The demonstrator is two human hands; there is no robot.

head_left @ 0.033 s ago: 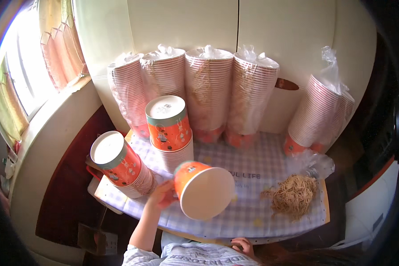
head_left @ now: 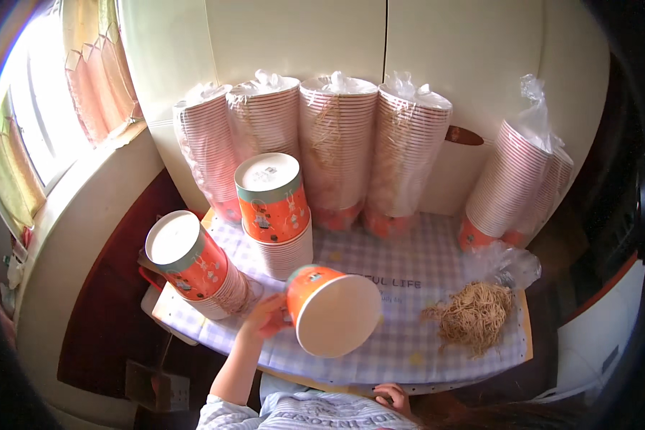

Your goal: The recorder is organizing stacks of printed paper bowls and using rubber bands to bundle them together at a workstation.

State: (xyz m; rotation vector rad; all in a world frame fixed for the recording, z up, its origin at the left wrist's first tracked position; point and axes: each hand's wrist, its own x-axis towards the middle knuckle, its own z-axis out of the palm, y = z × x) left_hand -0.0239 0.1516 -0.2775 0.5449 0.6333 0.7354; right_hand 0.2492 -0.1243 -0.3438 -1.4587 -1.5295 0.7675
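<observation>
My left hand grips an orange paper tub by its side, near its green-banded base. The tub is tilted above the tablecloth, its wide white mouth facing me. Beyond it stands an upside-down stack of the same tubs. Another such stack is at the left, with some brown strands around its lower part, close to my left hand. My right hand rests low by the table's front edge, fingers loosely bent and partly apart, with nothing visible in it.
Several tall stacks of tubs in clear plastic bags line the back; more bagged tubs stand at the right. A heap of brown strands and a crumpled clear bag lie on the checked tablecloth. A curtained window is at the left.
The tub in my left hand has shifted slightly to the right and down. The stacks and my right hand stay about where they were.
</observation>
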